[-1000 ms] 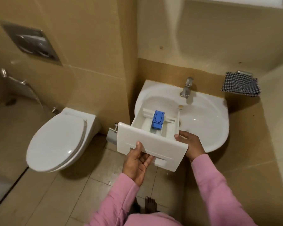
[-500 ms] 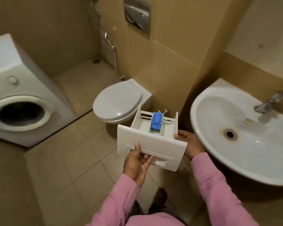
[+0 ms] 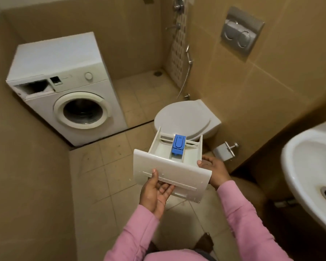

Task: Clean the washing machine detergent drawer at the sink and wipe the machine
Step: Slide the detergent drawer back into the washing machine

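I hold the white detergent drawer [image 3: 169, 166] level in front of me, with a blue insert [image 3: 178, 144] in its middle compartment. My left hand [image 3: 155, 193] grips the underside of its front panel, thumb on the face. My right hand [image 3: 214, 169] holds its right side wall. The white washing machine [image 3: 64, 80] stands at the far left, its drawer slot [image 3: 34, 88] open and dark, its round door shut. The white sink [image 3: 309, 166] is at the right edge, apart from the drawer.
A white toilet [image 3: 184, 119] with its lid down sits just beyond the drawer. A paper holder [image 3: 225, 150] is on the wall to its right, a flush plate [image 3: 240, 34] above. A spray hose [image 3: 186, 72] hangs near the shower corner. Tiled floor lies between me and the machine.
My view has swung left from the sink toward the washing machine. The drawer stays in both hands with the same grip, now over the floor in front of the toilet.
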